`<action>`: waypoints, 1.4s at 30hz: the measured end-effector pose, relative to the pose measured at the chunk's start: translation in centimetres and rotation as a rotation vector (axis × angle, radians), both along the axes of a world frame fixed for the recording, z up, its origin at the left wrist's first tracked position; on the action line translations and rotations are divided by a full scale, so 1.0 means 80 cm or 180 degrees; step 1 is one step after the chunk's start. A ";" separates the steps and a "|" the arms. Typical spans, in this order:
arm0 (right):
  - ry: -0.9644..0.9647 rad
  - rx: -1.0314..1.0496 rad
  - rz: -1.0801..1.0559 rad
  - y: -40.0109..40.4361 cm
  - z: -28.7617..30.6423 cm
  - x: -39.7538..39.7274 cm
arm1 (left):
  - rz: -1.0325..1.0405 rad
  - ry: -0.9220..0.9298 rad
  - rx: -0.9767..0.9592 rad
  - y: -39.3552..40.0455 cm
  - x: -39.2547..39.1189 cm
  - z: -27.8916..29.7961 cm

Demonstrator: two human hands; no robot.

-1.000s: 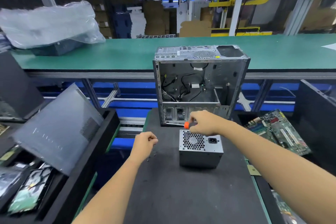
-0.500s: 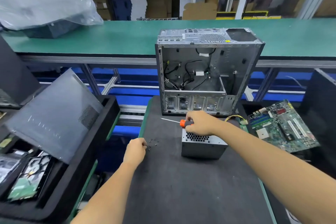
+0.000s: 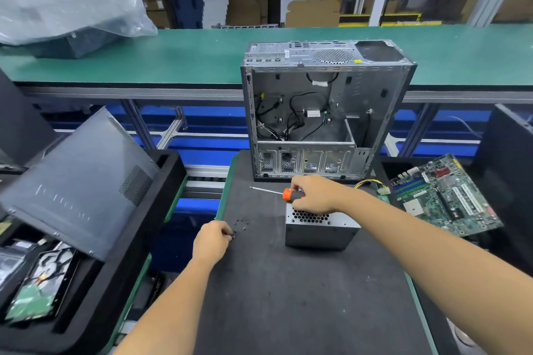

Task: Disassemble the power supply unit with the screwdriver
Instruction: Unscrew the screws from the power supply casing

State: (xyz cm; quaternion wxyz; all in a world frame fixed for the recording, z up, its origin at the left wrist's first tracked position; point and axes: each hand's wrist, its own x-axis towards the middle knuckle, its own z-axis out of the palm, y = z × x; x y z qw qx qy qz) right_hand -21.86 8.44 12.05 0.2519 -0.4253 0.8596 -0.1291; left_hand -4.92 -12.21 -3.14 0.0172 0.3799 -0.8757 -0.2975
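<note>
The left hand (image 3: pixel 212 242) has dropped to the black table (image 3: pixel 288 297) and reached the loose screws (image 3: pixel 240 225), fingertips curled down over the nearest one; a second ago it hovered as a fist clear of them. I'd say it is setting down or sorting a freed screw, so the unscrewing looks partly done. The right hand (image 3: pixel 313 194) rests on top of the power supply unit (image 3: pixel 320 228), fingers wrapped round the screwdriver (image 3: pixel 284 194), whose orange-collared handle and thin shaft now lie nearly level, tip pointing left and off any screw. The unit sits mid-table, just in front of the stripped computer case (image 3: pixel 326 112): a grey metal box, honeycomb vent on top, casing still closed, yellow wires trailing behind the right wrist. A motherboard (image 3: pixel 444 196) lies well to the right.
</note>
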 end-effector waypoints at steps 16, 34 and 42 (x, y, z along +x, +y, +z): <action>0.0975 0.0081 0.0196 0.032 0.101 0.000 | -0.1271 0.1342 -0.0293 0.056 -0.089 0.124; 0.1272 -0.0569 -0.0844 0.139 0.148 -0.015 | -0.2087 0.1357 0.0550 0.229 -0.166 0.131; 0.1114 -0.0545 -0.0898 0.131 0.149 -0.017 | -0.2047 0.1511 0.0353 0.216 -0.160 0.124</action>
